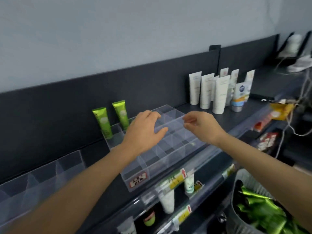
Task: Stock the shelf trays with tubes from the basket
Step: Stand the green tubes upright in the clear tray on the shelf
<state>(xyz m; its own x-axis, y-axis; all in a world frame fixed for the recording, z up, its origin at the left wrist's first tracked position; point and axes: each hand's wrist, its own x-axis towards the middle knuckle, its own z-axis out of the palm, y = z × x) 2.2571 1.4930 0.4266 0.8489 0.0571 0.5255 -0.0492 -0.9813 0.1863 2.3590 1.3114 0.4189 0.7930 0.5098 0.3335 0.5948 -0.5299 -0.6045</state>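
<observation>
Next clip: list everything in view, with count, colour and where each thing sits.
Standing green plastic tubes: two, bright green, upright in the centre tray's back-left compartments.
Clear divided plastic tray: one, transparent, shelf top centre.
Second clear divided tray: one, transparent, shelf top left.
White tubes: about seven, white, standing on the shelf top at right.
Blue-and-white tube: one, at the front right of the white group.
Grey basket: one, bottom right.
Loose green tubes: many, green, inside the basket.
Yellow price tags: two, on the lower shelf edges.
Left hand: fingers resting on the centre tray.
Right hand: at the tray's right side, fingers curled, grip unclear.
</observation>
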